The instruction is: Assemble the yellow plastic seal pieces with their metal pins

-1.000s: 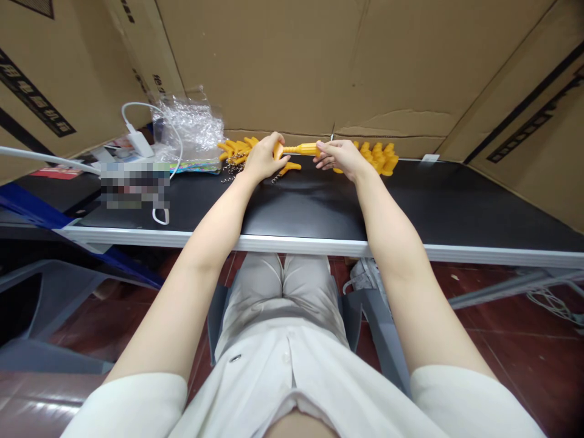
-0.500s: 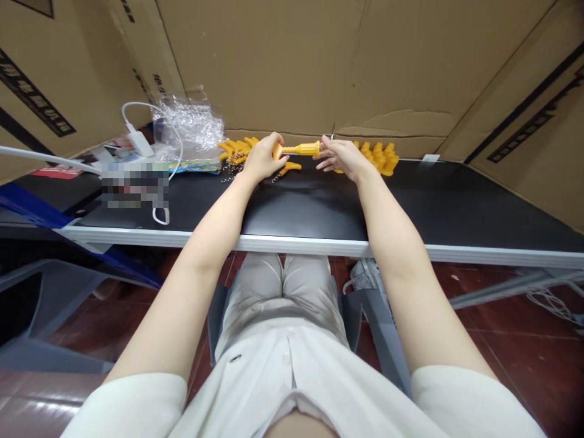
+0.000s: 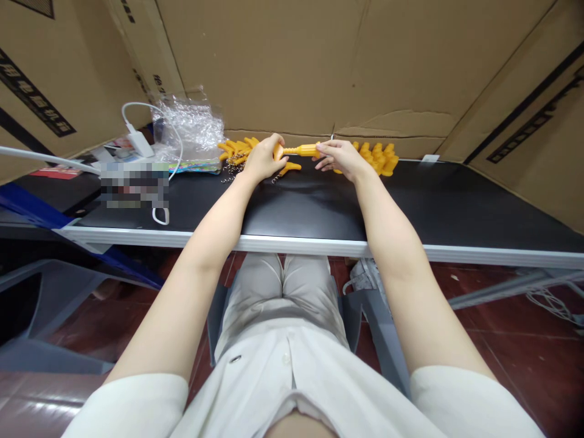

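Place: workshop-type assembly bench (image 3: pixel 319 210), by appearance. Brown cardboard sheets (image 3: pixel 283 67), printed with black characters (image 3: pixel 36 92) at the left and right of the frame, are screening the bench on 3 sides. A long black worktop (image 3: pixel 438 201) with pale metal edging (image 3: pixel 310 245) is running across the middle of the frame. Yellow plastic parts (image 3: pixel 390 161) are sitting in 2 groups at upper centre: a loose left cluster (image 3: pixel 239 146) with small metal coils (image 3: pixel 237 160), a right cluster (image 3: pixel 376 158) standing close together. A clear plastic bag (image 3: pixel 191 128) and a white cable (image 3: pixel 50 160) are occupying the upper left. Red-brown floor tiles (image 3: pixel 511 353) are showing at lower right.
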`<state>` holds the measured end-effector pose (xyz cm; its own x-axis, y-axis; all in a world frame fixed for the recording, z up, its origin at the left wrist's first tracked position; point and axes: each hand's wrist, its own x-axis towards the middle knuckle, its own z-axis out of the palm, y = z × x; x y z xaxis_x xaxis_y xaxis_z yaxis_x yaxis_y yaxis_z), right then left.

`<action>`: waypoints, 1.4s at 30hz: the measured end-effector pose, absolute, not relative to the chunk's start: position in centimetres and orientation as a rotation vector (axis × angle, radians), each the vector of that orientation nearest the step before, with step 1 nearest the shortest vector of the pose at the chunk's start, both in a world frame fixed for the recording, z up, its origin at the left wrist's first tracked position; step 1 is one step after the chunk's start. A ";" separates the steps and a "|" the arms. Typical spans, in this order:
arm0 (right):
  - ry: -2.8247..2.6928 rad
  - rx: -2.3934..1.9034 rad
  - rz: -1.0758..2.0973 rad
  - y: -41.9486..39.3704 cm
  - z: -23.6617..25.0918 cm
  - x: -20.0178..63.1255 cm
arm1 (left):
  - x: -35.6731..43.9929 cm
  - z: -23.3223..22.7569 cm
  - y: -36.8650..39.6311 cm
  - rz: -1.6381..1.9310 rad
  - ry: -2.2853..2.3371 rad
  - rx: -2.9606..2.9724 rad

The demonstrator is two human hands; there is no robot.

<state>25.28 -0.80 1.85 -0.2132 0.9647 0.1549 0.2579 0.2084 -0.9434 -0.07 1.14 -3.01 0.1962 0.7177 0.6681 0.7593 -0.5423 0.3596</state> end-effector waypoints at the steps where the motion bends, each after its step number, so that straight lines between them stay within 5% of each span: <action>1: -1.641 -1.173 1.059 -0.8 1.8 25.3 | -0.1 -3.0 1.1 -1.287 -1.484 -2.388; 20: -1.552 -0.928 1.032 2.7 0.2 26.0 | -0.2 -2.6 0.2 -1.186 -1.590 -2.488; 30: -2.094 -1.321 -0.054 3.8 -2.0 27.6 | 0.5 -2.8 -0.1 -0.834 -1.752 -2.499; 42: -2.385 -1.734 -0.484 2.2 -2.8 25.0 | 0.4 -3.0 0.4 -0.748 -1.704 -2.578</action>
<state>25.02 2.20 -2.79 -0.3187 0.8962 0.3088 0.9456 0.2781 0.1686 0.42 0.35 -3.05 0.3150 0.8776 0.3614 0.8599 -0.4250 0.2825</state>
